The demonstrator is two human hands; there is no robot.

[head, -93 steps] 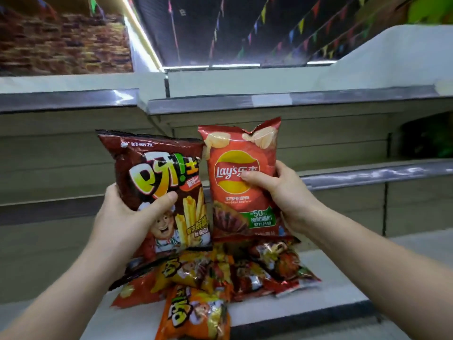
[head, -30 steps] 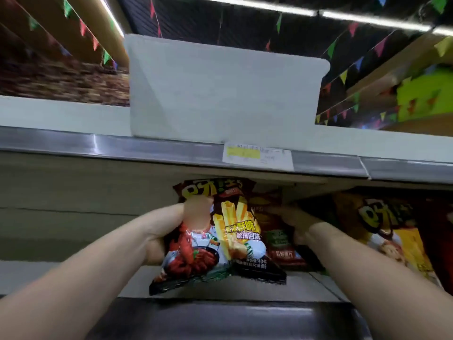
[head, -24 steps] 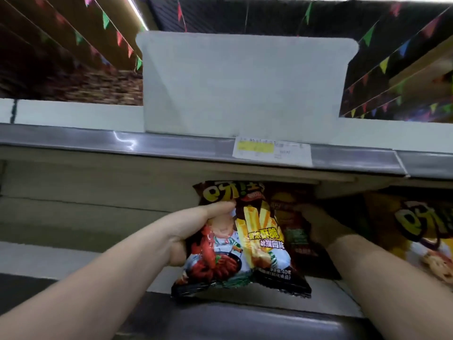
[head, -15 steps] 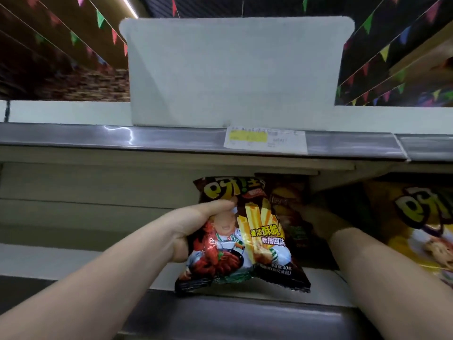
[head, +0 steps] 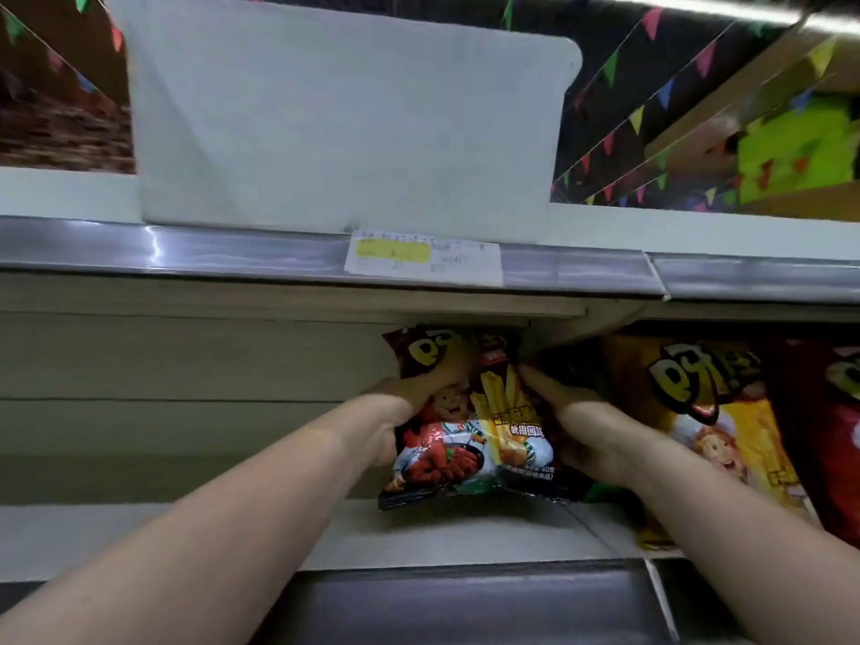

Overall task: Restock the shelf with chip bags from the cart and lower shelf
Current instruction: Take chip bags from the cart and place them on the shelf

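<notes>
A dark brown fries chip bag stands upright on the white shelf, its top under the upper shelf's edge. My left hand grips the bag's upper left, thumb across the front. My right hand rests against the bag's right edge with the fingers stretched up along it. A small green and dark patch shows behind the right hand; the red chip bag seen earlier is otherwise hidden.
A yellow chip bag leans just right of my right hand, with a red bag beyond it. The metal rail of the upper shelf carries a price label. A white board stands above it.
The fries bag has gone further back onto the shelf and stands straighter. My right hand has come off the red bag behind and now lies on the fries bag's right edge.
</notes>
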